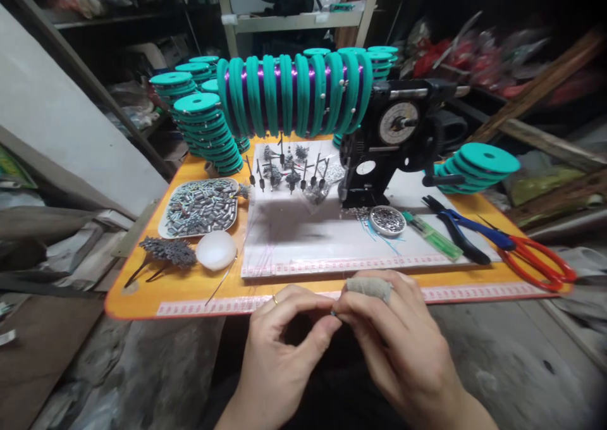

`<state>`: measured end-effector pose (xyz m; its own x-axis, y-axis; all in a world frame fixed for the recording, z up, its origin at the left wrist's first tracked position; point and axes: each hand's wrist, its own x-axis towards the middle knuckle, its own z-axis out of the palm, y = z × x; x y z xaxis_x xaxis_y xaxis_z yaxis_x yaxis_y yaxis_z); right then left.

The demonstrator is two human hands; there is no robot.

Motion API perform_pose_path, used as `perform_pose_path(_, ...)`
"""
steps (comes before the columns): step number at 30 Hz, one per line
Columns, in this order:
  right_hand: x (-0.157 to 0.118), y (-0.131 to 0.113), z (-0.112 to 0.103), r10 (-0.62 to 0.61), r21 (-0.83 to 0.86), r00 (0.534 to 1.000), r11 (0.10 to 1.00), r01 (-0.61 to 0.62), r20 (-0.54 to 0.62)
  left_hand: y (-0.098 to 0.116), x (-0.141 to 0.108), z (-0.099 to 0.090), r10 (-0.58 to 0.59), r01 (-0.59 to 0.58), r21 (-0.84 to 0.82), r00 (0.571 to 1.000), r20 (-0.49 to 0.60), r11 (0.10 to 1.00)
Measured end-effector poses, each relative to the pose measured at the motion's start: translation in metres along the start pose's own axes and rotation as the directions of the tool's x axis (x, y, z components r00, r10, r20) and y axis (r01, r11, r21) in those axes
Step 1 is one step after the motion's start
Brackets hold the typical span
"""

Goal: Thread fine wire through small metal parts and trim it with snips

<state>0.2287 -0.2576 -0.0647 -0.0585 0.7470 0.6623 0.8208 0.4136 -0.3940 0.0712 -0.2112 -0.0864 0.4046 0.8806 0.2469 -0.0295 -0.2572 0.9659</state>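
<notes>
My left hand and my right hand meet just in front of the table's near edge, fingertips together. Between thumb and forefinger of the left hand shows a tiny dark piece, too small to name. The right hand's fingertips press at the same spot, and what they hold is hidden. A ring is on a left finger, and a grey cloth wrap covers a right finger. Beyond the hands lies a white board with a measuring tape along its front edge.
A black winding machine carries a row of green spools above the board. Small metal parts fill a white tray and a round dish. Blue-handled pliers, red scissors and a green cutter lie right; a white bowl sits left.
</notes>
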Motion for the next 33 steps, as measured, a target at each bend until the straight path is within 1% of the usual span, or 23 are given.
perform_pose_path(5,-0.001,-0.003,0.001,0.037,0.021,0.999,0.999,-0.037,-0.028,0.000,-0.001,-0.002,0.011,-0.012,0.045,1.000,0.009,0.999)
perform_pose_path(8,-0.002,-0.004,0.002,0.066,0.051,0.997,0.997,-0.064,-0.032,0.001,-0.002,-0.002,0.039,-0.039,0.084,0.999,0.012,0.996)
perform_pose_path(11,-0.003,-0.007,0.003,0.095,0.085,0.995,0.992,-0.094,-0.009,0.001,-0.002,-0.003,0.128,-0.132,0.155,0.991,0.034,0.979)
perform_pose_path(14,-0.002,-0.007,0.003,0.122,0.109,0.992,0.986,-0.126,0.044,0.001,-0.003,-0.005,0.234,-0.246,0.237,0.969,0.077,0.940)
perform_pose_path(15,-0.001,-0.006,0.002,0.122,0.122,0.991,0.984,-0.129,0.056,0.001,-0.003,-0.005,0.255,-0.270,0.257,0.963,0.090,0.928)
perform_pose_path(17,-0.002,0.000,-0.004,0.086,0.141,0.994,0.985,-0.095,0.071,0.000,-0.003,-0.004,0.275,-0.291,0.273,0.957,0.095,0.917)
perform_pose_path(19,-0.007,0.011,-0.015,0.030,0.121,0.998,0.992,-0.037,0.057,-0.001,-0.003,-0.003,0.259,-0.267,0.257,0.964,0.066,0.929)
perform_pose_path(20,-0.012,0.018,-0.023,0.005,0.088,0.999,0.996,-0.009,0.041,-0.001,-0.003,-0.001,0.237,-0.240,0.239,0.971,0.040,0.941)
perform_pose_path(22,-0.026,0.035,-0.041,-0.010,-0.011,1.000,1.000,0.010,0.016,-0.002,-0.003,0.002,0.163,-0.158,0.182,0.987,-0.010,0.970)
perform_pose_path(23,-0.034,0.045,-0.049,-0.011,-0.089,0.999,0.996,0.016,0.048,-0.002,-0.003,0.003,0.122,-0.117,0.143,0.992,-0.026,0.983)
perform_pose_path(25,-0.051,0.065,-0.062,0.010,-0.261,0.983,0.964,0.038,0.181,-0.002,-0.003,0.005,0.042,-0.040,0.057,0.998,-0.042,0.998)
perform_pose_path(26,-0.058,0.075,-0.066,0.008,-0.317,0.973,0.946,0.067,0.230,-0.001,-0.003,0.006,0.007,-0.007,0.019,0.999,-0.041,1.000)
perform_pose_path(27,-0.064,0.083,-0.068,-0.010,-0.349,0.971,0.932,0.096,0.241,0.000,-0.004,0.006,-0.021,0.020,-0.015,0.999,-0.039,1.000)
perform_pose_path(29,-0.072,0.094,-0.070,-0.091,-0.334,0.973,0.929,0.160,0.214,0.002,-0.005,0.006,-0.073,0.071,-0.063,0.997,-0.033,0.996)
perform_pose_path(30,-0.073,0.095,-0.070,-0.132,-0.308,0.974,0.933,0.185,0.185,0.003,-0.005,0.007,-0.092,0.089,-0.083,0.995,-0.029,0.993)
perform_pose_path(31,-0.072,0.092,-0.069,-0.163,-0.272,0.972,0.940,0.205,0.166,0.004,-0.006,0.007,-0.108,0.104,-0.106,0.994,-0.024,0.989)
perform_pose_path(33,-0.067,0.076,-0.063,-0.189,-0.189,0.972,0.959,0.213,0.140,0.005,-0.006,0.009,-0.133,0.127,-0.179,0.991,-0.021,0.975)
